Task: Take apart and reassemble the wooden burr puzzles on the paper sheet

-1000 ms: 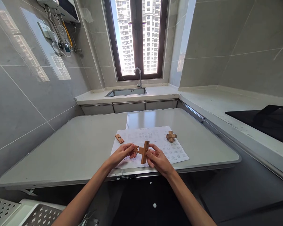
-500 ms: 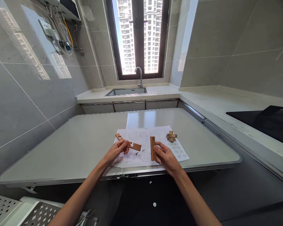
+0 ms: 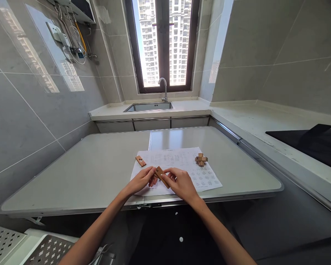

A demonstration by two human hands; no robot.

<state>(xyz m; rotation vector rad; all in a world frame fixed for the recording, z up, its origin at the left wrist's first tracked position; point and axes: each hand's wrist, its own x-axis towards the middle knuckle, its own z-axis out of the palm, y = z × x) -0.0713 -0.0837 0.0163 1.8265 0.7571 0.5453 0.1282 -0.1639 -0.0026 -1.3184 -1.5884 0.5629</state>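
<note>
Near the table's front edge, my left hand (image 3: 143, 180) and my right hand (image 3: 180, 182) meet over the printed sheet (image 3: 182, 156). Between them is a flat wooden piece (image 3: 162, 177) with a "2" on its face, tilted down to the right. My right fingers pinch its lower part and my left fingers close at its upper left end. A notched piece held beneath it is mostly hidden. Another flat wooden piece (image 3: 140, 161) with a dark cutout lies at the sheet's upper left. An assembled wooden cross puzzle (image 3: 201, 159) sits on the sheet's right side.
The pale folding table (image 3: 71, 169) spans the view. Behind it, a counter (image 3: 190, 106) holds a sink (image 3: 150, 106) with a faucet (image 3: 164, 88) under the window. A black panel (image 3: 311, 141) lies on the right counter. A perforated white rack (image 3: 48, 250) stands at lower left.
My right hand has moved left with its wooden piece, which now tilts and meets my left hand. The notched piece in my left hand is now mostly covered.
</note>
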